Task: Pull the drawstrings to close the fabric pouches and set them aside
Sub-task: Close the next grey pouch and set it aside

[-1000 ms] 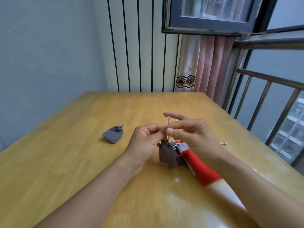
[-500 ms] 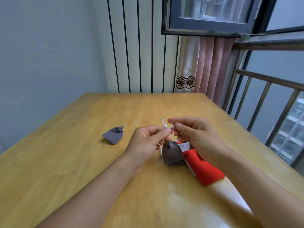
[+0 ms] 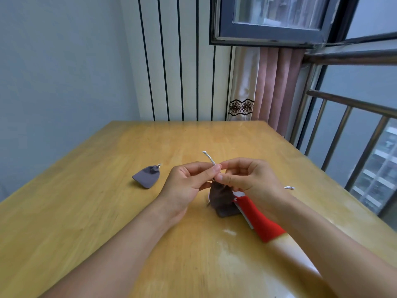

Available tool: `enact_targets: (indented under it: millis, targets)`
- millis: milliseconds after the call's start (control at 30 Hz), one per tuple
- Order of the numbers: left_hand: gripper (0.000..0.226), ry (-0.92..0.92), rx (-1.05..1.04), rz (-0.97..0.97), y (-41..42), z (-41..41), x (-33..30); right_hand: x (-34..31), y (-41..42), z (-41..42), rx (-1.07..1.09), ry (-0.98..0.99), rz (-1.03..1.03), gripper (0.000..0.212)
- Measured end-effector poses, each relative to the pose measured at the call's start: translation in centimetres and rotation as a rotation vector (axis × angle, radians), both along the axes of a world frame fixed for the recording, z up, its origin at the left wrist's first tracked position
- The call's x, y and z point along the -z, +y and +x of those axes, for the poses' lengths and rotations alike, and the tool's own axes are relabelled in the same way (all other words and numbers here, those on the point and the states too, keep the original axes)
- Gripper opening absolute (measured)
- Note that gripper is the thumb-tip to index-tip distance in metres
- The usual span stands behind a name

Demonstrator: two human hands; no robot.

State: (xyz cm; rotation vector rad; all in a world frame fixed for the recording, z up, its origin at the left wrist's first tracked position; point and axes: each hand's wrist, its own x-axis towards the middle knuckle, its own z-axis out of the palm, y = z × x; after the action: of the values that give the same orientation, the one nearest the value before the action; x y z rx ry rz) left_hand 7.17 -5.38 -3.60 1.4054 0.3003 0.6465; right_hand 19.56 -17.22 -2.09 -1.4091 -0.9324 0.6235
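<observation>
Two bare hands meet over the middle of the wooden table [image 3: 86, 211]. The left hand [image 3: 184, 186] pinches a white string [image 3: 209, 158] between thumb and finger, and the knotted end of the string sticks up and to the left above the fingers. The right hand [image 3: 249, 179] is curled close beside it, its fingertips touching the left ones at the string, so it seems to pinch the string too. Just under both hands hangs a dark brown pouch [image 3: 221, 201]. Its top is bunched up tight, and its bottom rests on or just above the table; I cannot tell which.

Right behind the brown pouch lies a red pouch [image 3: 262, 220], flat on the table. The right wrist and arm cover part of it. A thin white edge shows along its left side, between it and the brown pouch. A second little white string end [image 3: 289, 187] pokes out past the right wrist.

Off to the left, well apart from the hands, a grey pouch [image 3: 147, 177] lies on the table with its top pulled shut.

At the far side of the table is a white wall with dark stripes [image 3: 182, 72]. A pink curtain [image 3: 275, 89] hangs next to it, under a window [image 3: 270, 20]. A metal railing [image 3: 348, 125] runs along the right.
</observation>
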Motion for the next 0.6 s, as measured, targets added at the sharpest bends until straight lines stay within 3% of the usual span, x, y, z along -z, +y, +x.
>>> enact_targets:
  millis: [100, 200, 300, 433, 533, 600]
  targets:
    - [0.029, 0.001, 0.036, 0.042, 0.4, -0.3, -0.1, -0.3, -0.3, -0.3, -0.047, -0.058, -0.028, 0.018]
    - [0.016, 0.014, -0.058, 0.172, 0.8, -0.2, 0.1, -0.1, 0.0, -0.4, -0.002, -0.199, -0.029, 0.017]
    - [0.01, -0.037, -0.11, 0.303, 0.6, 0.2, 0.4, 0.2, 0.1, -0.5, 0.06, -0.185, 0.01, 0.003]
    - [0.008, -0.097, -0.153, 0.388, 0.5, 0.6, 0.8, 0.6, 0.4, -1.0, 0.068, -0.252, 0.02, 0.013]
    - [0.01, -0.098, -0.188, 0.461, 0.4, 0.6, 0.8, 0.7, 0.5, -1.4, 0.073, -0.179, 0.057, 0.013]
    - [0.011, -0.084, -0.232, 0.512, 0.4, 0.5, 0.6, 0.6, 0.5, -1.3, 0.072, -0.021, 0.077, 0.014]
